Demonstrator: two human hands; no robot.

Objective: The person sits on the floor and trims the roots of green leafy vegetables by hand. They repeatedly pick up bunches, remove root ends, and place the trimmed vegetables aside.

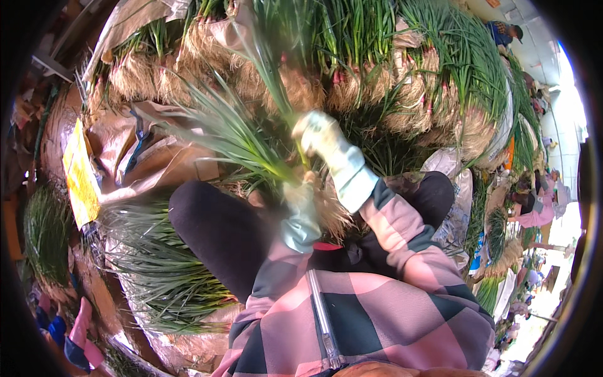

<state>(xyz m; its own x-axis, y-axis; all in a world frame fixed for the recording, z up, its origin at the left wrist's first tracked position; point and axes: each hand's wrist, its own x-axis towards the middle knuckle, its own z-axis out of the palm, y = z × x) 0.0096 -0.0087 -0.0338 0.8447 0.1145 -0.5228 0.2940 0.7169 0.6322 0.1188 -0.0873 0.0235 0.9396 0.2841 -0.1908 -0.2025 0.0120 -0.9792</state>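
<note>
My left hand [299, 207], in a pale blue-green glove, is closed around the lower stems of a bunch of green onions [264, 158] whose leaves fan to the upper left. Tan roots [332, 212] hang beside that glove, over my lap. Just above and to the right, my right hand [315, 129], gloved too and blurred, grips a long green stalk [273, 80] with leaves reaching up. The lens has a smeared, hazy patch over the hands, so the fingertips are hard to make out.
Rooted green onion bundles [358, 75] line the far side in a curved row. A pile of green onions [183, 278] lies by my left knee. Tan sacking [165, 160] and a yellow sack piece [80, 174] are at left, a white sack [454, 188] at right. Other people sit farther off.
</note>
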